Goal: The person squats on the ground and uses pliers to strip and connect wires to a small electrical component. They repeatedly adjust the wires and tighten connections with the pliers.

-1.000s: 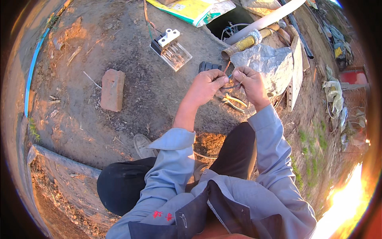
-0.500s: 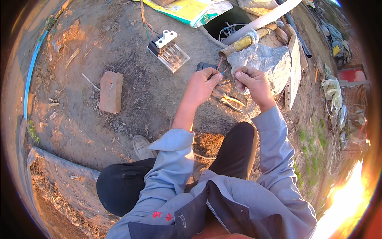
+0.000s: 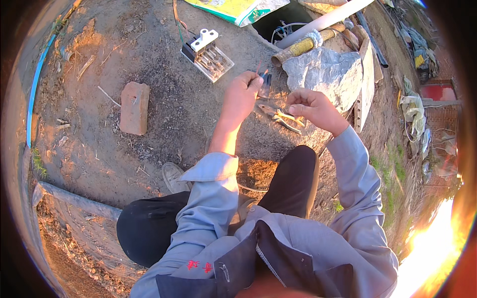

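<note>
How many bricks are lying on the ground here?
1: a reddish brick lies flat on the bare dirt, left of the left hand. Others may be hidden under the clutter at top right.

An outdoor work site on bare ground, not a room; the packed dirt (image 3: 164,99) is strewn with twigs and dry grass, and low sunlight glares in at the lower right; a lone brick (image 3: 134,108) lies on the soil, an open clear plastic parts box (image 3: 211,58) sits near the upper edge, pliers (image 3: 278,116) rest on the earth; pipes (image 3: 318,30), a crumpled grey plastic sheet (image 3: 323,72) and boards crowd a pit at the top; a blue hose (image 3: 36,94) curves along the left rim.
</note>
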Motion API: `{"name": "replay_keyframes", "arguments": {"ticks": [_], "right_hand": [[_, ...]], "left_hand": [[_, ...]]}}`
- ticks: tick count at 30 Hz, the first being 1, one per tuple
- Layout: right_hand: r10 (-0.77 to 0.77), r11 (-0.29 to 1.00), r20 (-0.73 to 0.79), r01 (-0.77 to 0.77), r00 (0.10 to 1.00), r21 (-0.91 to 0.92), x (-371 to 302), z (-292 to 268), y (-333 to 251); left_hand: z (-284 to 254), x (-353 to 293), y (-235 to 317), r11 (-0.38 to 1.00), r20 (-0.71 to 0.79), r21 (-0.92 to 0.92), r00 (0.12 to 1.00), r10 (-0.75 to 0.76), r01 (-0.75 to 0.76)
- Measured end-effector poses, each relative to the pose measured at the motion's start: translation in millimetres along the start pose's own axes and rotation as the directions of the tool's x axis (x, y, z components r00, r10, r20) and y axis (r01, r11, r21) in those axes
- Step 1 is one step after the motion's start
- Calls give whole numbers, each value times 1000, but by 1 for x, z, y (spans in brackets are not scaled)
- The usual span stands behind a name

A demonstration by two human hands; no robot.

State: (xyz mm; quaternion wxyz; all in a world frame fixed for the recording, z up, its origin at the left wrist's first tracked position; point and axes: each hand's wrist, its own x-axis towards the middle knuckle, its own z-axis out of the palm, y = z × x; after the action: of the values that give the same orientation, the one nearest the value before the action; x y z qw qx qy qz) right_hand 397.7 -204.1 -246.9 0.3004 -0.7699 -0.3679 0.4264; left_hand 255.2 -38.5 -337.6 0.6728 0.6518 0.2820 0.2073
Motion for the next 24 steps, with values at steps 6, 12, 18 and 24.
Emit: {"name": "replay_keyframes", "arguments": {"ticks": [6,12,18,24], "right_hand": [[-179,962,-372,241,911,126,8,31,16],[-402,916,-356,373,844,-150,16,31,13],[-207,976,-301,219,931,6,13,24,10],[-194,979,-287,168,938,-114,15,2,13]], "left_hand": [[-2,7,-9,999,-75,-47,997,-25,22],[0,7,-9,999,1,-29,999,-32,32],[2,8,-16,986,20,-134,995,-102,103],[15,8,-26,832,237,-497,961,-142,245]]}}
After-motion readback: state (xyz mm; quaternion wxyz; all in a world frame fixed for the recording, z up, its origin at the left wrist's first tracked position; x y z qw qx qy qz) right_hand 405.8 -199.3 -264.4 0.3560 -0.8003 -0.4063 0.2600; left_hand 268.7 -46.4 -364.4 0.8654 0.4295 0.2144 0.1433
